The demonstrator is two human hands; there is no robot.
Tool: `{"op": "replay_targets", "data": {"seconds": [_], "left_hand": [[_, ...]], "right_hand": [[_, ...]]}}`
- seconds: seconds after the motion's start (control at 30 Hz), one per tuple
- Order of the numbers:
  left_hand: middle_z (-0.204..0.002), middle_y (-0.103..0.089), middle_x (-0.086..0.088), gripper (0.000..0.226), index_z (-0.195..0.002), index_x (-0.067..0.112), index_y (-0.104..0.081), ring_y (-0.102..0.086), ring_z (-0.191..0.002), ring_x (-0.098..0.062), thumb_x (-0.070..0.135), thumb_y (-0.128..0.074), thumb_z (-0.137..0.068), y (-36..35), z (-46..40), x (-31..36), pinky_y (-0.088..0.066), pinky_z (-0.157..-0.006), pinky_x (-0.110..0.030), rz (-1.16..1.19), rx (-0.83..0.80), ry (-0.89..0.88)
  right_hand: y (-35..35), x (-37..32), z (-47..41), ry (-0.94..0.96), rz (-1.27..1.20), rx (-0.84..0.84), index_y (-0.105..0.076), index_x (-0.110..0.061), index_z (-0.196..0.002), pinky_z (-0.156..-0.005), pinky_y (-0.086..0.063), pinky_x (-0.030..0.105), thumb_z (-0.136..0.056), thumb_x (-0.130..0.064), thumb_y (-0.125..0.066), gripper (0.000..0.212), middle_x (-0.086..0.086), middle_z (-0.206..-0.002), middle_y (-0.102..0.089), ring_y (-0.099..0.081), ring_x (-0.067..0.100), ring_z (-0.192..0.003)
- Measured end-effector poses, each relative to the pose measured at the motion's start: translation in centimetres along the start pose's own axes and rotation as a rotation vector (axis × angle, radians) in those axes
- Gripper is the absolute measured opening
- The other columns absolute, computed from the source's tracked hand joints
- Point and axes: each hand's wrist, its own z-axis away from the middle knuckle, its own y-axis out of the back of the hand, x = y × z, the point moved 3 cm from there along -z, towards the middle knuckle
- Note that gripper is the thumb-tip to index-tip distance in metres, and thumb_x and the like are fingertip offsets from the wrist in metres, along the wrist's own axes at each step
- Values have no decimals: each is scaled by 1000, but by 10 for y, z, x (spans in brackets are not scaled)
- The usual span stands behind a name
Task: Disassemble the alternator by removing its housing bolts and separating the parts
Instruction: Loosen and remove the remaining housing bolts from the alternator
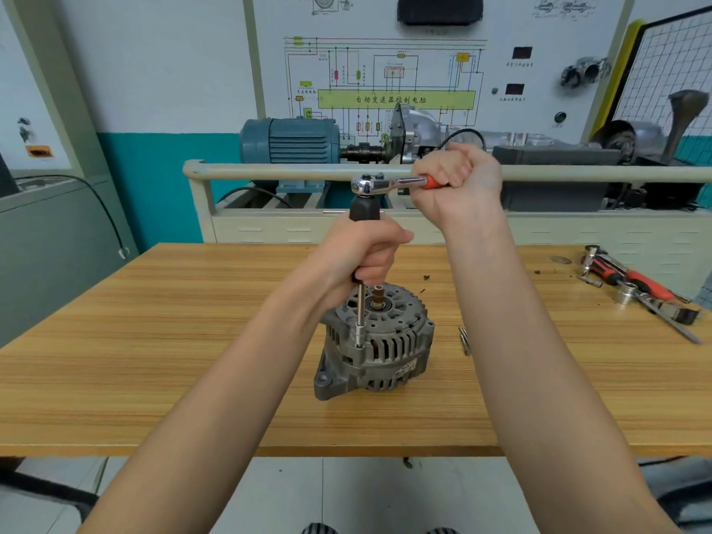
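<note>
Alternator (375, 346) upright, shaft end up; left hand (362, 250) clasping vertical driver (361, 302), right hand (458, 175) fisted around horizontal ratchet (389, 184).

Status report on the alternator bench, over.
Left hand grips extension handle, right hand on ratchet. Socket seated on alternator housing bolt. Nothing obstructing.

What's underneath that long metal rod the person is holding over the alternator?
The rod's socket tip sits on the alternator's housing edge, presumably over a bolt, which the socket hides. The left hand grips the rod's black handle; the right hand holds the ratchet.
</note>
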Motion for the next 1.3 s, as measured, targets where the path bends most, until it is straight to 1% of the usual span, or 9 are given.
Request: {"op": "replay_targets", "data": {"seconds": [0.1,0.27,0.4,0.53,0.67,0.9,1.13,1.2,1.3], "left_hand": [[-37,-24,7,58,-42,25,-29,-18,-30,-9,0,-49,-90,0,-2,-3,-19,-36,-15,2,125,-5],[-38,-28,9,41,-57,19,-32,-21,-32,-8,0,-51,-87,0,-4,-6,-21,-36,-17,-20,376,-24],[-41,-32,7,50,-46,23,-40,-26,-35,-10,1,-61,-85,4,2,-3,-27,-39,-19,-44,193,-28],[-45,-39,3,42,-46,22,-46,-36,-42,-14,8,-68,-79,7,2,6,-34,-46,-22,-70,17,-18],[-39,-28,7,56,-43,23,-38,-22,-31,-8,-3,-58,-88,4,-4,3,-21,-36,-16,31,99,-49],[-40,-31,8,40,-57,17,-36,-23,-33,-9,-3,-57,-84,4,-4,0,-22,-37,-17,-52,370,-79],[-41,-31,6,47,-46,20,-38,-25,-35,-9,4,-61,-83,5,2,5,-23,-40,-19,16,-51,-42],[-38,-27,7,53,-44,22,-35,-20,-32,-7,2,-58,-87,5,0,4,-19,-37,-17,5,3,-16],[-39,-24,6,52,-48,21,-31,-17,-32,-9,-2,-54,-88,8,-4,0,-16,-38,-17,-3,203,-14]], "right_hand": [[3,-3,5,107,26,-21,-28,-17,-39,-31,-18,16,-93,-9,-39,56,-8,-34,-20,-17,9,-26],[-5,1,33,422,231,-149,-30,-21,-40,-36,-19,20,-94,-9,-38,56,-7,-37,-18,-14,10,-32],[-9,-4,25,276,202,-126,-31,-19,-39,-35,-18,19,-93,-10,-38,56,-8,-36,-19,-15,9,-30],[-4,-5,2,67,92,-2,-27,-17,-39,-32,-17,15,-92,-9,-40,55,-8,-33,-20,-17,8,-25],[-1,0,1,70,41,-10,-27,-18,-39,-31,-18,15,-92,-9,-39,56,-8,-32,-20,-17,8,-24],[-10,6,40,466,275,-161,-28,-22,-40,-37,-20,21,-94,-9,-38,56,-7,-38,-17,-14,10,-34],[-8,-1,4,59,95,-16,-27,-18,-42,-31,-18,15,-92,-9,-39,52,-8,-34,-20,-18,8,-25],[-5,3,0,35,65,-9,-27,-18,-40,-31,-17,15,-93,-10,-39,55,-8,-33,-19,-18,8,-24],[-5,2,7,188,133,-37,-28,-19,-42,-33,-17,17,-92,-9,-39,53,-8,-36,-19,-16,9,-28]]}}
